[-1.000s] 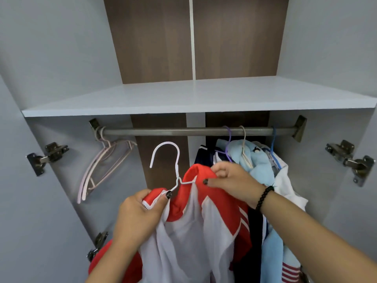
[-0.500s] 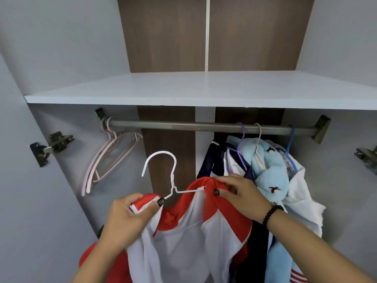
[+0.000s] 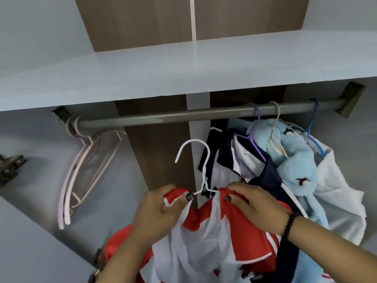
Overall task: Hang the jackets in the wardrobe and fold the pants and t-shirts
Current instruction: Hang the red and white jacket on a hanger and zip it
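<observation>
A red and white jacket (image 3: 206,240) sits on a white wire hanger (image 3: 193,160), whose hook points up below the wardrobe rail (image 3: 163,119) without touching it. My left hand (image 3: 157,213) pinches the jacket's left collar edge. My right hand (image 3: 255,203), with a black bead bracelet, grips the right collar by the hanger's shoulder. Both hands hold the jacket up in front of the open wardrobe.
Empty pink hangers (image 3: 85,166) dangle at the rail's left end. A navy and white jacket (image 3: 240,160), a light blue garment (image 3: 293,166) and a white one (image 3: 338,193) hang at the right. A grey shelf (image 3: 183,68) runs above the rail. A door hinge (image 3: 10,170) sticks out at left.
My hands have drawn closer together at the collar near the hanger's neck. The view has tilted, so the rail and shelf now slope up to the right.
</observation>
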`<state>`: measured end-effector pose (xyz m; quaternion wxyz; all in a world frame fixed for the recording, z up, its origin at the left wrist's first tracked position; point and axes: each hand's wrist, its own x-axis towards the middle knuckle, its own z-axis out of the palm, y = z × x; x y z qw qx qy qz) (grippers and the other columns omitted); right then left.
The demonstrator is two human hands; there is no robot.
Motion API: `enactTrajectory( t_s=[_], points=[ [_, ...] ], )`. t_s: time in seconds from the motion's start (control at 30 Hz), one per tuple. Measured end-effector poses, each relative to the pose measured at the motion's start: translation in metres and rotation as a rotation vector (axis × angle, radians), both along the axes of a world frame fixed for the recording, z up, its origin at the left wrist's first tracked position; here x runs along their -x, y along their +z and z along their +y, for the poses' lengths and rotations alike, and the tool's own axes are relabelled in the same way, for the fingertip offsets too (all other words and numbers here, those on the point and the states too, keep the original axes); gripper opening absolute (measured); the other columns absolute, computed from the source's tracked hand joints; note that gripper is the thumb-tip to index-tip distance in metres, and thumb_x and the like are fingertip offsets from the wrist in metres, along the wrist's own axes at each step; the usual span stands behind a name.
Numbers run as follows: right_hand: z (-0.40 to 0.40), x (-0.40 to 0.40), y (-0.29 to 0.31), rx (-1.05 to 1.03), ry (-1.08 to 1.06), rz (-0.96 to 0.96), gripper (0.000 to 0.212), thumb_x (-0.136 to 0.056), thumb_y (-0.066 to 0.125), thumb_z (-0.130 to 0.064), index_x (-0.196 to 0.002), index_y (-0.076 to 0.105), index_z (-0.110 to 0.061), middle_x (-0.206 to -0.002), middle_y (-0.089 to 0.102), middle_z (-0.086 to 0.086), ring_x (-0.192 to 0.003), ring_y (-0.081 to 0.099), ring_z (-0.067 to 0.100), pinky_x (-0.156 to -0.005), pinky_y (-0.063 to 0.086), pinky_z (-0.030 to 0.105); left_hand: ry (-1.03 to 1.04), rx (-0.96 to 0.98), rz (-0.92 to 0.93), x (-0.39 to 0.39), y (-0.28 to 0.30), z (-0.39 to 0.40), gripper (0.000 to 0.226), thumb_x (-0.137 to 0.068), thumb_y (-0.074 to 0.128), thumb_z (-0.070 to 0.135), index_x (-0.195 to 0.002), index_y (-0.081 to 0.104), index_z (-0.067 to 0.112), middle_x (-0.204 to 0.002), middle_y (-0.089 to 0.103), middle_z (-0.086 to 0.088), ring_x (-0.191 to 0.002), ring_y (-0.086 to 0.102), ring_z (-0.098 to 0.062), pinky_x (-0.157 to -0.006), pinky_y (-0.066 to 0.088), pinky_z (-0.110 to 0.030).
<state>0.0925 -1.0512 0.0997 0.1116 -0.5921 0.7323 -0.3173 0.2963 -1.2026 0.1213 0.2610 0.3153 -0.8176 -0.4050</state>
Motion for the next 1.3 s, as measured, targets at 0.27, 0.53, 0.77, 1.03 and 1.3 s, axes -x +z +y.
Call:
enactTrajectory(
  t_s=[0.27, 0.53, 0.77, 1.03, 1.3],
  points=[
    [-0.036, 0.003, 0.006, 0.067, -0.254, 0.136, 0.029, -0.093, 0.034, -0.047, -0.105, 0.056, -0.032, -0.096, 0.067, -0.013, -0.084, 0.064, 0.011, -0.071, 0.052, 0.035, -0.151, 0.033, -0.090, 0.064, -0.012, -0.035, 0.012, -0.088, 0.060, 0.051, -0.077, 0.059, 0.048, -0.076, 0.066, 0.019, -0.073, 0.065, 0.000, -0.074, 0.058, -0.029],
    [-0.064, 0.022, 0.022, 0.136, -0.476, 0.168, 0.030, -0.090, 0.040, -0.046, -0.098, 0.061, -0.026, -0.091, 0.068, -0.009, -0.088, 0.064, 0.018, -0.074, 0.050, 0.039, -0.011, 0.226, 0.217, 0.102, -0.020, -0.066, 0.035, -0.082, 0.062, 0.052, -0.113, 0.061, 0.035, -0.107, 0.063, 0.017, -0.101, 0.060, -0.007, -0.093, 0.050, -0.035],
    [-0.082, 0.032, 0.026, 0.146, -0.693, 0.102, 0.017, -0.096, 0.051, -0.034, -0.099, 0.062, -0.022, -0.088, 0.069, 0.002, -0.089, 0.063, 0.027, -0.066, 0.038, 0.031, -0.015, -0.048, 0.412, 0.114, -0.030, -0.052, 0.051, -0.086, 0.072, 0.013, -0.128, 0.049, 0.031, -0.095, 0.059, 0.033, -0.079, 0.057, 0.017, -0.073, 0.045, -0.005],
    [-0.090, 0.029, 0.020, 0.168, -0.754, 0.012, 0.013, -0.095, 0.053, -0.032, -0.094, 0.060, -0.021, -0.084, 0.067, 0.003, -0.083, 0.061, 0.029, -0.074, 0.048, 0.040, -0.103, 0.104, 0.280, 0.101, -0.055, -0.048, 0.096, -0.092, 0.063, 0.012, -0.138, -0.001, 0.066, -0.136, 0.053, -0.018, -0.095, 0.063, -0.039, -0.080, 0.055, -0.021],
    [-0.098, 0.021, 0.020, 0.251, -0.815, -0.026, 0.014, -0.094, 0.054, -0.032, -0.094, 0.063, -0.022, -0.084, 0.068, 0.002, -0.083, 0.061, 0.026, -0.074, 0.050, 0.041, -0.077, 0.200, 0.334, 0.089, -0.063, -0.057, 0.098, -0.093, 0.060, 0.016, -0.132, -0.010, 0.072, -0.156, 0.023, 0.004, -0.142, 0.029, -0.015, -0.100, 0.022, 0.004]
  ],
)
